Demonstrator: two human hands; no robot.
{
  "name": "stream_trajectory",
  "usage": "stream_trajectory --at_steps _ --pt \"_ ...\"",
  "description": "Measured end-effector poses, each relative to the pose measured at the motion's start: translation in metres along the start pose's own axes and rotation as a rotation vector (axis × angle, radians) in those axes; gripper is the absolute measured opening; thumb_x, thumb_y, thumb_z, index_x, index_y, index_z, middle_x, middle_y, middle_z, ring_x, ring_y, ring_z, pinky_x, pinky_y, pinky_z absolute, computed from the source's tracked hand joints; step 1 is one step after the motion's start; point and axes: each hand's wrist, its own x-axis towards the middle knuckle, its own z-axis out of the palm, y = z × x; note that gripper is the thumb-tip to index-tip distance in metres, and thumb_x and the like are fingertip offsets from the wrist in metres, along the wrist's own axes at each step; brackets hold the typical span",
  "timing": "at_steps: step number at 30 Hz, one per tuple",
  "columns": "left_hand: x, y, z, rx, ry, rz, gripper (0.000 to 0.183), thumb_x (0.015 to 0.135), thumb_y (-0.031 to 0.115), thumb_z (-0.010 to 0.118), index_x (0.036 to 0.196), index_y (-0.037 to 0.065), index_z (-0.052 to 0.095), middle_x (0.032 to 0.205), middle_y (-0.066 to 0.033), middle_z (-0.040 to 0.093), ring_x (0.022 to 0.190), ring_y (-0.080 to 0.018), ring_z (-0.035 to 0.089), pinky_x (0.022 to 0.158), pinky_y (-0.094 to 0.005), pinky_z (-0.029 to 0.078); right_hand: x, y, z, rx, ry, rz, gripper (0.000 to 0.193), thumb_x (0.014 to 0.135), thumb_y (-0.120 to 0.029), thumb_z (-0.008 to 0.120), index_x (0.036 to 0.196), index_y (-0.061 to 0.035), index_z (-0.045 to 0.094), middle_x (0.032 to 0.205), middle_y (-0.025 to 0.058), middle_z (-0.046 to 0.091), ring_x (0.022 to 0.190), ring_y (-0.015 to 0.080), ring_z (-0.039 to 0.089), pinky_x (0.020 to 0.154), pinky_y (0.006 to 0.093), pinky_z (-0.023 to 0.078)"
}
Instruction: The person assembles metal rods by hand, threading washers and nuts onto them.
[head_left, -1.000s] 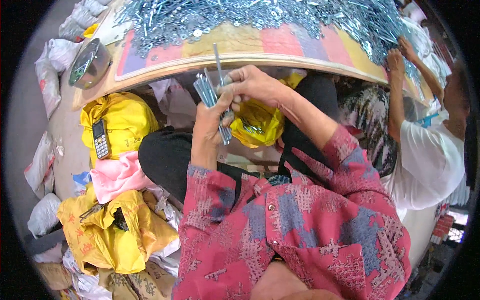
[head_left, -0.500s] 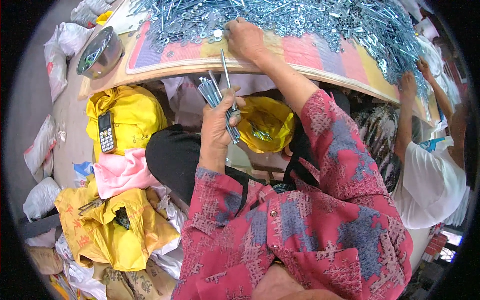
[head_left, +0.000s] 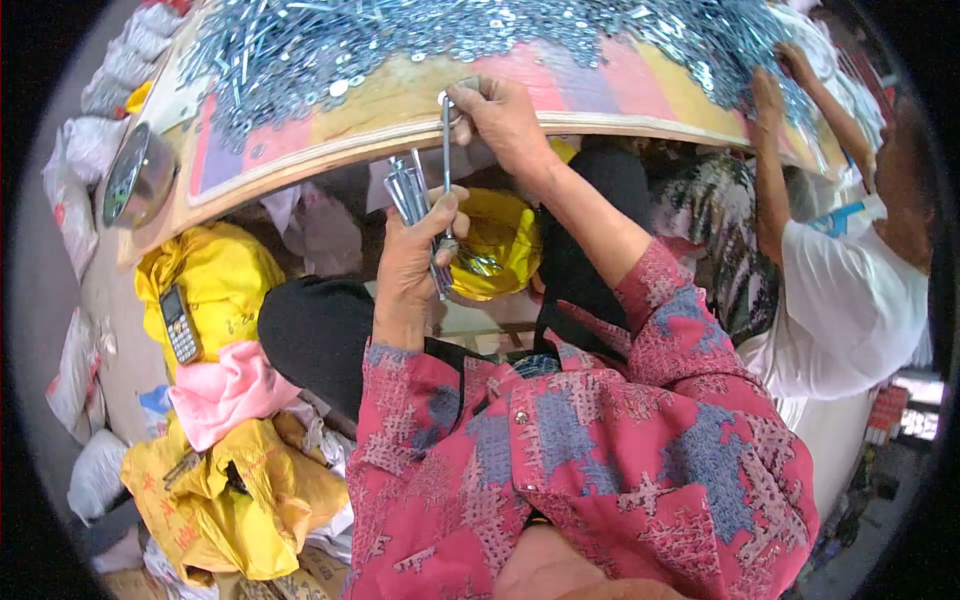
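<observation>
A bundle of long metal bolts [head_left: 405, 192] is gripped in my left hand [head_left: 402, 268], fingers closed round it. One bolt [head_left: 446, 150] stands up apart from the bundle, its lower end between my left thumb and fingers. My right hand [head_left: 508, 120] is closed in a pinch at that bolt's upper end, holding a small round washer [head_left: 442, 98] against its tip. Whether the washer is round the bolt or only touching it, I cannot tell. Below my hands, a yellow-lined container [head_left: 490, 235] holds some metal pieces.
Loose bolts, washers and nuts [head_left: 420, 45] cover the table's far part; its striped mat [head_left: 560, 85] shows in front. A metal bowl [head_left: 140, 178] stands at the left edge. A phone [head_left: 180, 325] rests on a yellow bag [head_left: 225, 280]. At right, a person's hands [head_left: 768, 95] reach into the pile.
My right hand has come back from the pile on the table to the standing bolt's tip, now with a washer. My left hand keeps the bundle. The view has shifted somewhat.
</observation>
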Motion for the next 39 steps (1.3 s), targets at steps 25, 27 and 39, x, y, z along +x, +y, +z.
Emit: stream_trajectory --at_steps 25,27,39 --pt "0.025 -0.013 0.037 0.146 -0.055 0.028 0.018 0.084 0.017 0.071 0.089 0.0 0.066 0.066 -0.0022 0.061 0.043 -0.0036 0.044 0.038 -0.0167 0.029 0.072 0.021 -0.121 -1.199 0.182 -0.471 0.025 0.083 -0.024 0.063 0.089 0.0 0.064 0.076 0.0173 0.066 0.068 0.0324 0.066 0.063 0.044 0.052" --pt "0.024 -0.012 0.034 0.158 -0.044 0.015 0.018 0.084 0.017 0.071 0.09 0.0 0.066 0.066 -0.0018 0.061 0.044 -0.0034 0.044 0.038 -0.0167 0.029 0.035 0.0 -0.095 -0.881 0.187 -0.291 0.024 0.084 -0.023 0.064 0.086 0.0003 0.064 0.071 0.0146 0.065 0.063 0.0264 0.064 0.059 0.0396 0.051" --pt "0.031 -0.015 0.041 0.189 -0.02 -0.048 0.022 0.082 0.017 0.071 0.092 -0.001 0.064 0.067 -0.0039 0.059 0.043 -0.0049 0.043 0.038 -0.017 0.029 -0.002 -0.004 -0.054 0.374 0.192 0.131 0.012 0.09 -0.009 0.06 0.083 0.0001 0.062 0.068 0.0032 0.057 0.05 0.0079 0.047 0.044 0.0212 0.036"
